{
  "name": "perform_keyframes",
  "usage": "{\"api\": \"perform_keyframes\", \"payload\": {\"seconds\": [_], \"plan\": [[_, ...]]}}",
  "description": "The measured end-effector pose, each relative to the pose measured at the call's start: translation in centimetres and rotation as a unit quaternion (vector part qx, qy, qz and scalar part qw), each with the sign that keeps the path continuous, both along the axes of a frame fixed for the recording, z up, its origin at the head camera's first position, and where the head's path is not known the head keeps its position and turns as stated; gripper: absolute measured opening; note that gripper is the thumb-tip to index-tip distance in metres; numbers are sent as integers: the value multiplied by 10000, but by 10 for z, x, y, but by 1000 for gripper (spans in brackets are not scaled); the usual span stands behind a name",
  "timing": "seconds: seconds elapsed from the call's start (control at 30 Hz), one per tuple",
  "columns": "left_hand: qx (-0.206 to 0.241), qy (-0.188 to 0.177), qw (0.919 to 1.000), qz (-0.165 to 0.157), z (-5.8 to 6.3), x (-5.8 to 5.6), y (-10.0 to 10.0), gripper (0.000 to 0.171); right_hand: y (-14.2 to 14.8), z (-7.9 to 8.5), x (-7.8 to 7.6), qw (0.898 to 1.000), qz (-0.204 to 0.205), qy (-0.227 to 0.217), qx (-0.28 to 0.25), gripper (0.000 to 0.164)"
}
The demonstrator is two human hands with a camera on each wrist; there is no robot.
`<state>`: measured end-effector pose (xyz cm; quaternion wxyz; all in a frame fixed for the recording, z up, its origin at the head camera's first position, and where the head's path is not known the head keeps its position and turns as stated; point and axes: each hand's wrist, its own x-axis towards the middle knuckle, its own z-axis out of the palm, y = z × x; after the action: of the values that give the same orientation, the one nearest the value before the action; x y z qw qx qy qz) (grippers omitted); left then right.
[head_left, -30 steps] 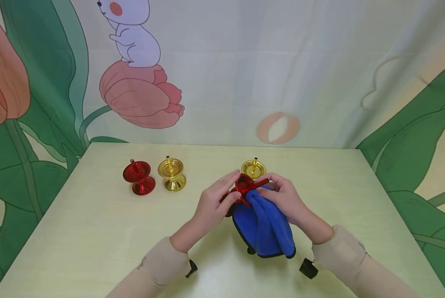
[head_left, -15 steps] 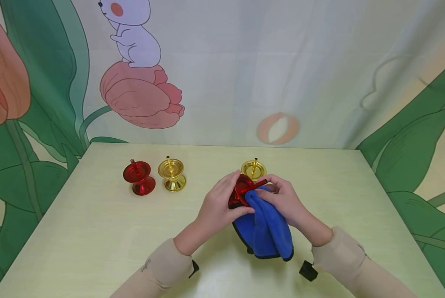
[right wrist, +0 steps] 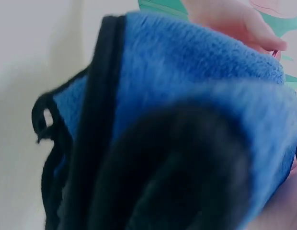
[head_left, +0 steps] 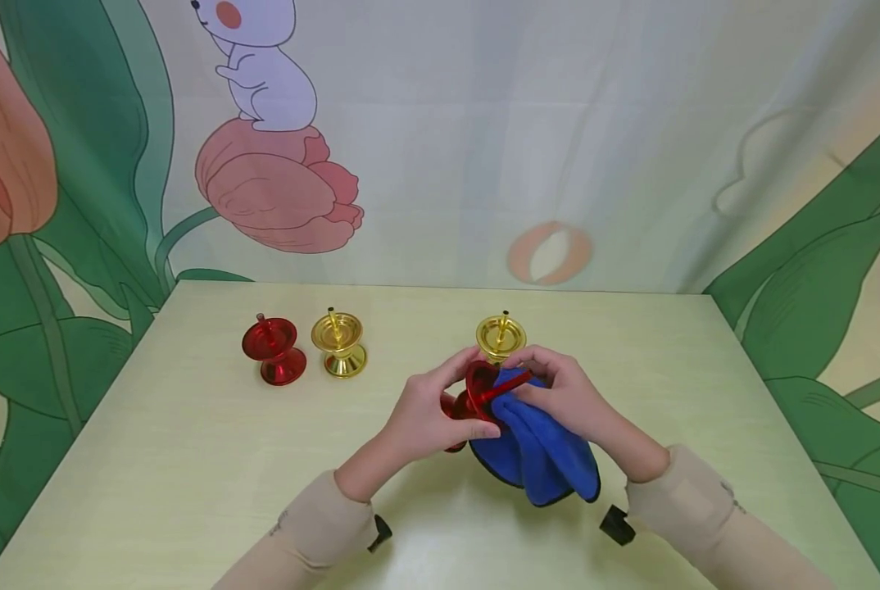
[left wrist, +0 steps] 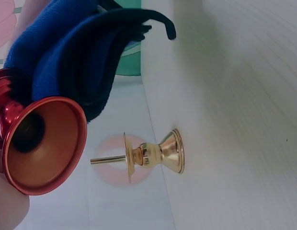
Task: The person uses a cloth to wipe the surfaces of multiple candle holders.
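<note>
My left hand [head_left: 419,418] grips a red metal candle holder [head_left: 473,401] in the air over the table, thumb across its near side. The holder lies tilted, its spike pointing up and right. In the left wrist view its hollow base [left wrist: 57,148] faces the camera. My right hand [head_left: 569,397] pinches a bunched blue cloth [head_left: 532,451] with black edging against the dish beside the spike. The cloth's free part hangs down below the hands. In the right wrist view the cloth [right wrist: 187,57] covers most of the picture and hides the right fingertips.
A gold candle holder [head_left: 501,334] stands upright just beyond my hands. Farther left, a red candle holder [head_left: 281,354] and another gold candle holder [head_left: 341,344] stand side by side on the pale table [head_left: 189,483]. A printed curtain [head_left: 440,164] hangs behind the table's back edge.
The held candle holder has come slightly nearer and turned, so its dish now faces more to the right. My left thumb has moved down from the dish, and the cloth's hanging end has swung right.
</note>
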<state>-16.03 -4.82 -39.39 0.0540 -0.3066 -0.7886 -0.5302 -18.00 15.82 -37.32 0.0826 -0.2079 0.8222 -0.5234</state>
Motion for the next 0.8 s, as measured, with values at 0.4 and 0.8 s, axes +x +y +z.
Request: {"api": "perform_keyframes", "payload": {"seconds": [0.4,0.8], "plan": [[11,-919,9951,-367,26,16,3,77,-5,2,-3,9897,-975,932,485,26],[877,-651,9930,457,2,10,4,80,6,3,-10,9788,-1817,932,-165,38]]}}
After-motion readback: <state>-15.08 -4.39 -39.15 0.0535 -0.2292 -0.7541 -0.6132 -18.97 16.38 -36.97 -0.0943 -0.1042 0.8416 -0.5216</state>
